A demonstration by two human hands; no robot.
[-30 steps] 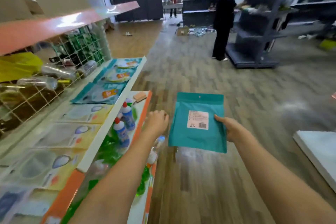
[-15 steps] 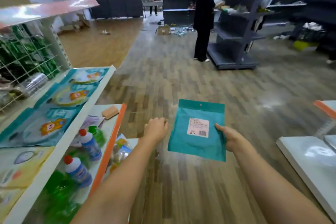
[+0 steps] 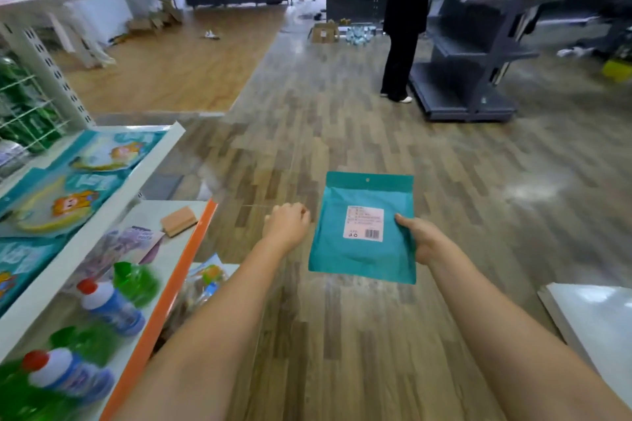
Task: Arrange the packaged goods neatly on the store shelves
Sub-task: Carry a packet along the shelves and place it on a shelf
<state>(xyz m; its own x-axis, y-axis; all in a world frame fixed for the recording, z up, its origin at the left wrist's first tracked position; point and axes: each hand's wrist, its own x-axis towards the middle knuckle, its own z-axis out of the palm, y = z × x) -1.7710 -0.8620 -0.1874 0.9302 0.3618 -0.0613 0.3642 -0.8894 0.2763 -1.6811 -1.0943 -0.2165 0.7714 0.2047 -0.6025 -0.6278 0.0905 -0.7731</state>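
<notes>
Head view, and the right hand [image 3: 419, 238] pinches a flat teal pouch [image 3: 362, 232] by its right edge, thumb on the face, carrying it upright out over the wood-plank floor [image 3: 342, 113], well apart from any shelf. Holding it by the edge leaves the white barcode label [image 3: 364, 223] facing the wearer, likely so it can be read and the pouch set the right way round. It looks like soft, matte film, with a darker sealed band and a small hang hole on top. The left hand [image 3: 286, 225] is curled into a loose fist, holding nothing, just beside the pouch. To the left, a white shelf [image 3: 102, 212] carries glossy teal cartoon packets [image 3: 58, 205] lying flat. That would be my guess for this one's place. Below, an orange-edged shelf [image 3: 184, 253] holds red-capped bottles [image 3: 109, 306].
</notes>
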